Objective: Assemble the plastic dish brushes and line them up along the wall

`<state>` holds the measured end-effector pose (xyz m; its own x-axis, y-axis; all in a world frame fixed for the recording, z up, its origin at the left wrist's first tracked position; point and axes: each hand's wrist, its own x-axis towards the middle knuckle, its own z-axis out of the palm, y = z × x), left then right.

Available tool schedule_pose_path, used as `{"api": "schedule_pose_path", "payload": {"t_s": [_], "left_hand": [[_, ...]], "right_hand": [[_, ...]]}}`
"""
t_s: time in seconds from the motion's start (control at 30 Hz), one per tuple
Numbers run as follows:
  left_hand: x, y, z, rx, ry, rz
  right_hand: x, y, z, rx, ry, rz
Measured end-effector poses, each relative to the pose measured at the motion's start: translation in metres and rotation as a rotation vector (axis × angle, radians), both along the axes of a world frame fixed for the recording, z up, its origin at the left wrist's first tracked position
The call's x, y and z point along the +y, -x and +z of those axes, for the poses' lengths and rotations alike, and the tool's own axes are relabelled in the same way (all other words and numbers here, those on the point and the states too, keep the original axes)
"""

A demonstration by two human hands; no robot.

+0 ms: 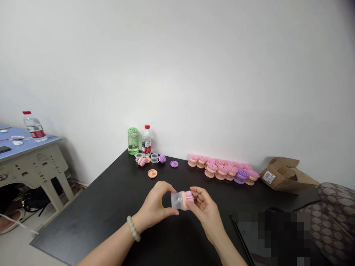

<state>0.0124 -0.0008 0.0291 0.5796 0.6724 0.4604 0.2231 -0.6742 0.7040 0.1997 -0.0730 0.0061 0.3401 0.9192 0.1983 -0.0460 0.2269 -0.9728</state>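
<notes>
Between my hands is a small scrub brush [183, 201] lying on its side, with a clear plastic cup, a peach collar and pink bristles. My left hand [156, 202], a beaded bracelet at its wrist, grips the clear cup end between thumb and fingers. On the bristle end, the thumb and fingers of my right hand [203, 207] are closed. Beyond them on the black table lie a peach disc [152, 173], a purple disc [174, 164], a pink-bristled head [142, 161], a purple-bristled head [162, 159] and clear cups [154, 158].
Several pink brushes [222, 170] and a purple brush [241, 176] stand in rows along the wall. A green bottle [133, 142] and a water bottle [146, 142] are at the back left. An opened cardboard box [287, 175] and a patterned bag [332, 207] sit right.
</notes>
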Motion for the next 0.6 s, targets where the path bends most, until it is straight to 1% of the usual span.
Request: {"api": "schedule_pose_path", "payload": {"t_s": [0.13, 0.2, 0.23, 0.3, 0.4, 0.47, 0.53, 0.6], "left_hand": [[-0.003, -0.003, -0.007, 0.021, -0.329, -0.028], [-0.004, -0.004, -0.009, 0.042, -0.417, -0.056], [-0.004, -0.004, -0.010, 0.050, -0.420, -0.067], [-0.005, -0.003, -0.009, 0.050, -0.354, -0.068], [-0.005, -0.001, -0.005, 0.063, -0.177, -0.033], [-0.005, -0.001, -0.003, 0.108, -0.078, 0.001], [-0.004, -0.002, -0.003, 0.141, -0.036, 0.030], [-0.003, -0.004, -0.003, 0.150, -0.047, 0.042]], "right_hand": [[0.001, 0.005, -0.001, 0.032, 0.059, 0.051], [0.001, 0.007, 0.000, 0.052, 0.088, 0.075], [0.001, 0.007, 0.000, 0.057, 0.094, 0.075], [0.001, 0.006, 0.001, 0.059, 0.087, 0.046], [0.002, 0.003, -0.001, 0.031, 0.070, -0.004], [0.002, 0.001, -0.004, -0.023, 0.064, -0.008], [0.003, -0.001, -0.007, -0.091, 0.059, -0.006], [0.004, -0.002, -0.011, -0.130, 0.061, -0.006]]}}
